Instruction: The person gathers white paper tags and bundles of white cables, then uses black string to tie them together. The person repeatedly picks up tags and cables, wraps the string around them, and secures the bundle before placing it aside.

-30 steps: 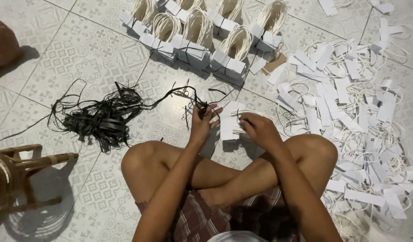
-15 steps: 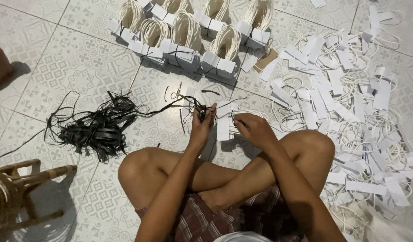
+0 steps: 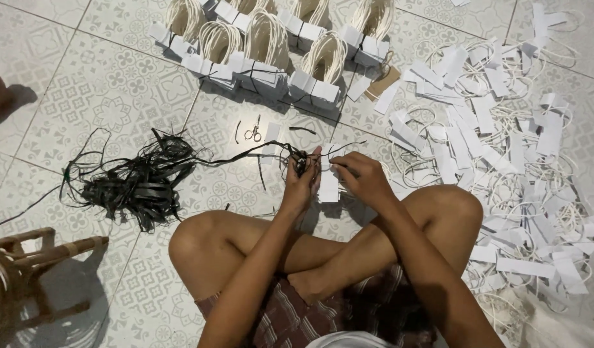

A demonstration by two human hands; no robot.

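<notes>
I sit cross-legged on a patterned tile floor. My left hand [image 3: 301, 183] pinches a black plastic strap [image 3: 245, 154] that trails left to a tangled black pile [image 3: 139, 183]. My right hand [image 3: 363, 178] grips the same strap and a small stack of white paper pieces [image 3: 328, 183] held between both hands. The strap is looped around the stack. Small scissors [image 3: 254, 131] lie on the floor just beyond my hands.
Tied bundles of white paper handles with cord loops [image 3: 271, 48] stand in rows at the top. Loose white strips and cords [image 3: 503, 148] cover the floor at right. A wooden stool [image 3: 32, 258] stands at lower left.
The view has shifted slightly, with the bundles nearer the top edge. My hands stay together on the stack, working the black strap around it.
</notes>
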